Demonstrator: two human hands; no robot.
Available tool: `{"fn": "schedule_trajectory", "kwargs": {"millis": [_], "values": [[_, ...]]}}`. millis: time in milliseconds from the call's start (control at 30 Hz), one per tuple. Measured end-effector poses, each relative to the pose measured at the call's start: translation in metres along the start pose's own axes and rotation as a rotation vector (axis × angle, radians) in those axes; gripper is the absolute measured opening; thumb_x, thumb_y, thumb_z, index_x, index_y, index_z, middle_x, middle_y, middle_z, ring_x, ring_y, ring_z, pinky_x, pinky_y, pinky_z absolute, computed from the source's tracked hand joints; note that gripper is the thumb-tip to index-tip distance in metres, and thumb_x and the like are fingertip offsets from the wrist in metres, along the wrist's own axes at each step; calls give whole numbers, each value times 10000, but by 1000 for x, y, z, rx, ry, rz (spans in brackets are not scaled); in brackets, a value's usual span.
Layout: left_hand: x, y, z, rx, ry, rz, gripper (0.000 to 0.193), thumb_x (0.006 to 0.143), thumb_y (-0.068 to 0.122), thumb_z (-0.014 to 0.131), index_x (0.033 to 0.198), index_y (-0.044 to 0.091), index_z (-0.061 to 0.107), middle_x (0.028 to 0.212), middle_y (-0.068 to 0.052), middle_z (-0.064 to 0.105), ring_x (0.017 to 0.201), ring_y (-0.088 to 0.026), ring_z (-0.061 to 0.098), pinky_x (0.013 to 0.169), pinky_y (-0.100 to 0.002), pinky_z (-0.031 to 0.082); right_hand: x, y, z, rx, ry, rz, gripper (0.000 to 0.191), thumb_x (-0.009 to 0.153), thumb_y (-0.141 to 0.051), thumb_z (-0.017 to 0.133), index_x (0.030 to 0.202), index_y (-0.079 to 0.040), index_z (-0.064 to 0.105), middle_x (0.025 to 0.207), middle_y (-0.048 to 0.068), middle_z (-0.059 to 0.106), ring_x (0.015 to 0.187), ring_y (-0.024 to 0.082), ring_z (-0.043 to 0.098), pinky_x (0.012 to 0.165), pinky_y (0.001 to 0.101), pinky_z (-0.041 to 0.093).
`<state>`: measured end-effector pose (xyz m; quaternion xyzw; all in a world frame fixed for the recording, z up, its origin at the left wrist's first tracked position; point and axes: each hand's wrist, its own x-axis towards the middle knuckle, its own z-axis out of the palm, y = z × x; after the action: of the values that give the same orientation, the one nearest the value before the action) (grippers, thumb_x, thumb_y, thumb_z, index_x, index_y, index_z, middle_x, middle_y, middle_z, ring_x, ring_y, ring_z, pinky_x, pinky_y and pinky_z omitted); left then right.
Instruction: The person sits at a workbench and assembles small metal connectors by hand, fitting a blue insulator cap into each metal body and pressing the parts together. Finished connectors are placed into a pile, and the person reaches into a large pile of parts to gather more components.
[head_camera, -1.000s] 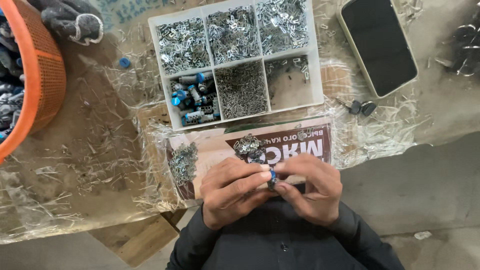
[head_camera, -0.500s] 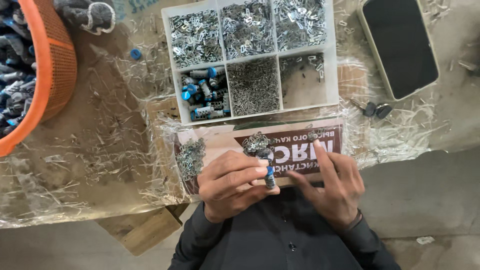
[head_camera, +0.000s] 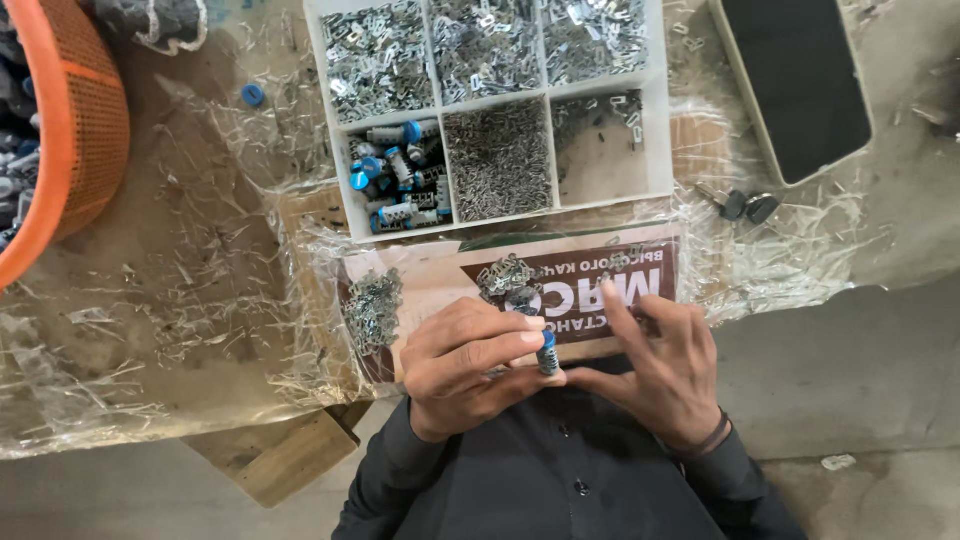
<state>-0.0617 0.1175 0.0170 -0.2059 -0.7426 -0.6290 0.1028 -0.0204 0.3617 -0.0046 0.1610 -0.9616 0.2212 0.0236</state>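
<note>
Fingers of our left hand (head_camera: 468, 362) pinch a small cylinder (head_camera: 547, 354), grey with a blue cap, and hold it upright just above the near edge of the table, so that its end is free to work on. The hand is almost closed around it; thumb below, index and middle finger above. Our right hand (head_camera: 655, 368) is half open, fingers spread and pointing to 12 o'clock; its thumb touches the cylinder from the 3 o'clock side, and we cannot tell if the fingertips carry any small piece.

Both hands stay close to the body over a flat cardboard piece (head_camera: 440, 275), which seems to serve as a work mat: on it lie two little heaps of metal clips, one (head_camera: 372, 308) at 9 o'clock from the hands, one (head_camera: 507, 278) at 12 o'clock, near enough to pick from without reaching.

Farther at 12 o'clock stands a white compartment tray (head_camera: 662, 150). Its rows keep the sorts apart: bright stamped pieces in the far row, more blue-capped cylinders (head_camera: 398, 178) in the near left cell, fine pins (head_camera: 498, 158) in the middle cell, and the near right cell almost bare.

At 10 o'clock an orange basket (head_camera: 90, 130) holds dark parts. At 2 o'clock lies a phone (head_camera: 795, 85), with two keys (head_camera: 745, 205) beside it, out of the working zone.
</note>
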Motion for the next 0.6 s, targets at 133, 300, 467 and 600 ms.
{"fn": "schedule_trajectory", "kwargs": {"millis": [133,300,467,600], "values": [[2,4,3,-6,-4,6,441,762,161,965,1126,75,732,1073,-91,750,839,-216,734,722,-323,578,-4,5,-5,-20,-54,-13,805,674,-456,877,1369,-117,653,1091,82,487,935,286,527,812,417,487],[2,7,3,-7,-5,-3,434,765,161,960,1126,81,733,1085,-86,751,855,-211,736,732,-329,573,-7,17,-9,42,41,-199,653,779,-333,871,1355,-146,628,1149,27,540,1018,235,567,874,402,496],[0,5,10,-2,-19,5,431,780,161,961,1135,83,728,1090,-77,748,891,-219,753,754,-326,596,-4,15,-3,10,-15,-104,834,705,-485,853,1379,-55,613,1062,94,507,954,291,520,837,439,482],[2,10,14,20,-28,5,449,749,178,970,1122,91,735,1081,-70,752,868,-209,735,749,-329,576,-3,14,-5,0,-72,-80,780,720,-446,854,1375,-75,649,1015,87,509,924,265,528,818,425,490]]}}
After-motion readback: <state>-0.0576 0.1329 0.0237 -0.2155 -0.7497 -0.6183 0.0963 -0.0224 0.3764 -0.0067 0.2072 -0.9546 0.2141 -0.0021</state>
